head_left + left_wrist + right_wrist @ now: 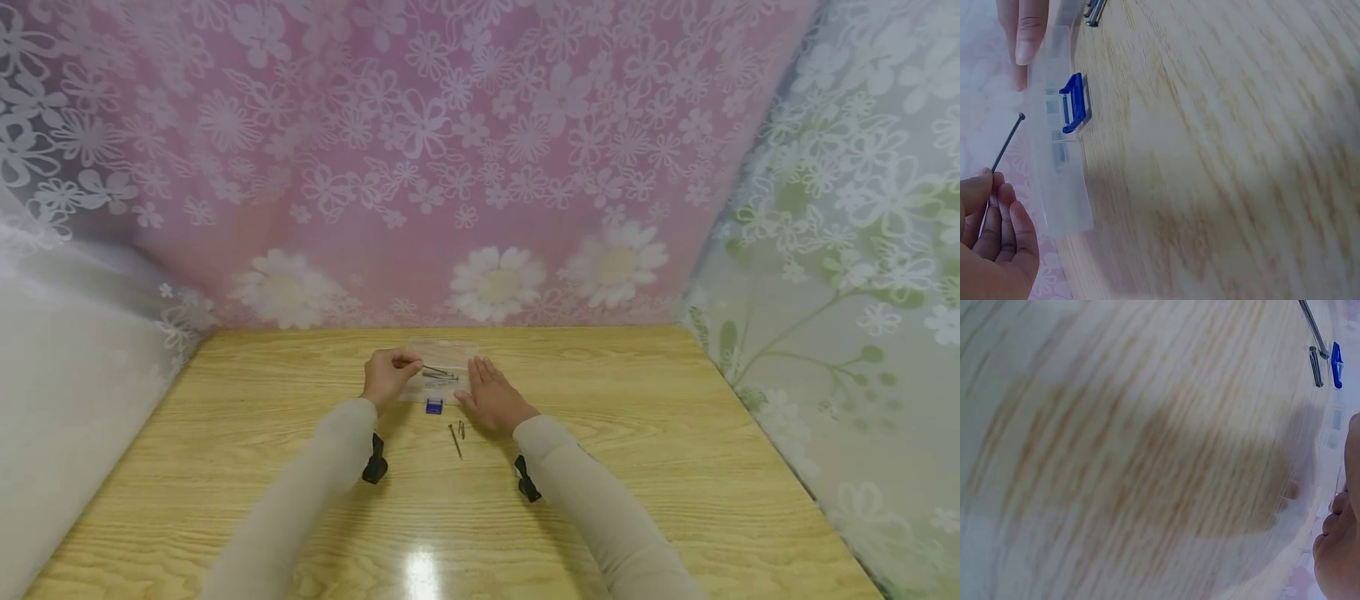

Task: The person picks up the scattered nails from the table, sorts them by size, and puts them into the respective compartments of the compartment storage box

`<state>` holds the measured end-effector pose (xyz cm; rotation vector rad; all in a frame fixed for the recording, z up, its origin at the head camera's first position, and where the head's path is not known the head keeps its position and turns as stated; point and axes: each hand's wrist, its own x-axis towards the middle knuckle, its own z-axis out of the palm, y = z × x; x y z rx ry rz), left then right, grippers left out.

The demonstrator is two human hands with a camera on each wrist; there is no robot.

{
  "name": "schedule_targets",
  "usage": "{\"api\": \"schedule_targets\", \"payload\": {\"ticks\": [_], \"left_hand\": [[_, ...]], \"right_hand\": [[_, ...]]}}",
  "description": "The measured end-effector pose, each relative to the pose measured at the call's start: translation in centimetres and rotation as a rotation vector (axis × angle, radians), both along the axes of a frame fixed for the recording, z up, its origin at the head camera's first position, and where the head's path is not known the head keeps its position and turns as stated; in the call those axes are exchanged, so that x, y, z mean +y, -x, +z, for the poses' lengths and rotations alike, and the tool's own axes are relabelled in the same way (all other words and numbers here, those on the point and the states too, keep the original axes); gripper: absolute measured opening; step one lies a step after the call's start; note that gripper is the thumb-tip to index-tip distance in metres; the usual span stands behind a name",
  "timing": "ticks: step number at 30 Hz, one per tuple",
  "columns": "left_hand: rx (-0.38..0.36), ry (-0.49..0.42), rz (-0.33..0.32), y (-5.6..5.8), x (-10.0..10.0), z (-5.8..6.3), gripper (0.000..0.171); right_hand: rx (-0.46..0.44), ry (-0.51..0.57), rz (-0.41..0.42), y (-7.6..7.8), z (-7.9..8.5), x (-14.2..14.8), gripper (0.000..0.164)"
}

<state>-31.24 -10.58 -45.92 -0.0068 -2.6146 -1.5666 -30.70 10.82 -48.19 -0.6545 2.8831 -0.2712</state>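
Observation:
A clear plastic box [411, 395] with a blue latch [1075, 103] on its front lies between the hands, several nails [442, 377] inside. Over the box's left side, my left hand [388, 377] pinches a long, thin nail [1008, 144] between thumb and fingers, its head pointing away from the grip. My right hand [495, 400] rests at the box's right side, fingers extended. In the right wrist view, that right hand [1341, 544] is only partly visible at the edge.
In front of the box, one long nail [455, 442] and a few short ones [462, 430] lie on the wooden table [615, 467]. A pink floral curtain [360, 250] hangs behind the table, and a pale patterned one [847, 333] is on the right.

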Motion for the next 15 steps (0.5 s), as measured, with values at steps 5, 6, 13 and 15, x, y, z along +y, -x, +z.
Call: {"api": "schedule_targets", "payload": {"ticks": [5,6,13,15], "left_hand": [[-0.004,0.048,0.007,0.4,0.5,-0.6,0.012],[-0.006,0.051,0.009,0.5,0.6,-0.7,0.011],[-0.01,0.059,0.015,0.7,0.8,-1.1,0.011],[0.0,0.067,0.025,0.7,0.9,-1.1,0.01]], "right_hand": [[0.003,-0.015,-0.002,0.2,-0.3,0.0,0.073],[0.004,-0.015,-0.001,0.2,-0.4,0.0,0.074],[0.007,-0.021,0.01,0.3,-0.3,0.1,0.073],[0.008,-0.025,0.011,0.4,-0.3,0.1,0.073]]}}
